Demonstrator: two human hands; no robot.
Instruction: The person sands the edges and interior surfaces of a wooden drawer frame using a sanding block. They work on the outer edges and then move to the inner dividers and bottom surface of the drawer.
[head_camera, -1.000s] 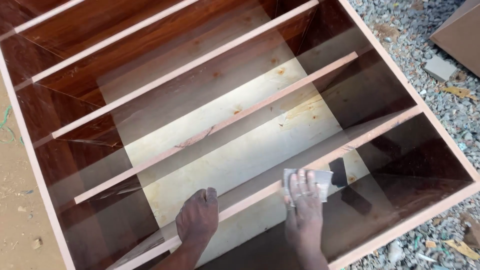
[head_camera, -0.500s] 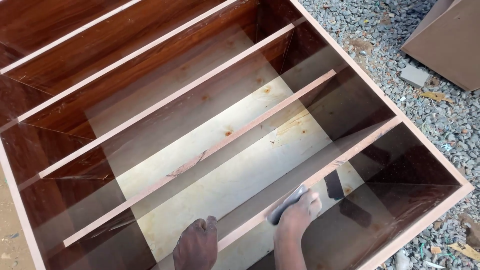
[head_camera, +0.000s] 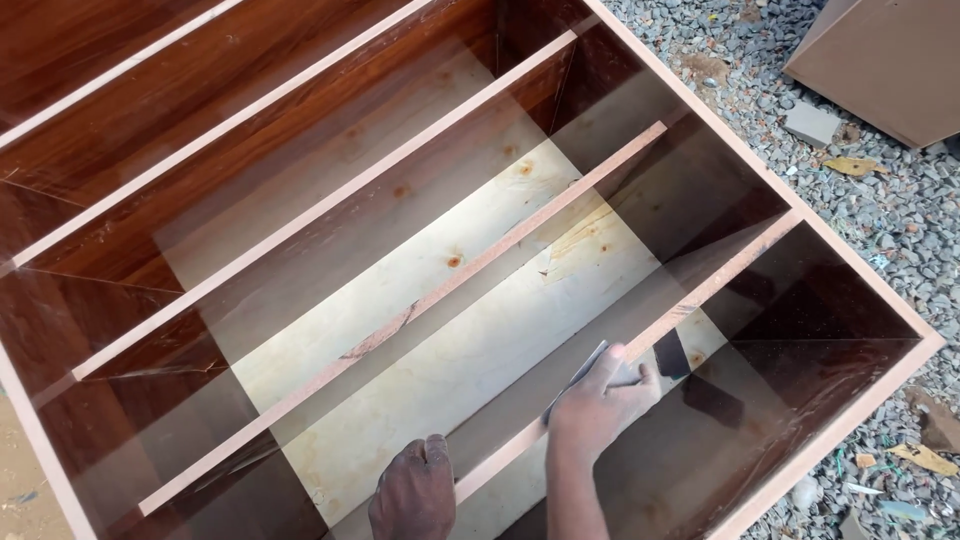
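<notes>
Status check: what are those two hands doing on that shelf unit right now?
Right hand presses grey sanding pad on shelf edge. Left hand braces lower down. Nothing blocking.

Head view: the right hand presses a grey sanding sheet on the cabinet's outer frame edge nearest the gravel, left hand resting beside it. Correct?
Not quite. In the head view the right hand presses the grey sheet on an inner shelf divider's edge, not the outer frame. The left hand does rest beside it.
</notes>
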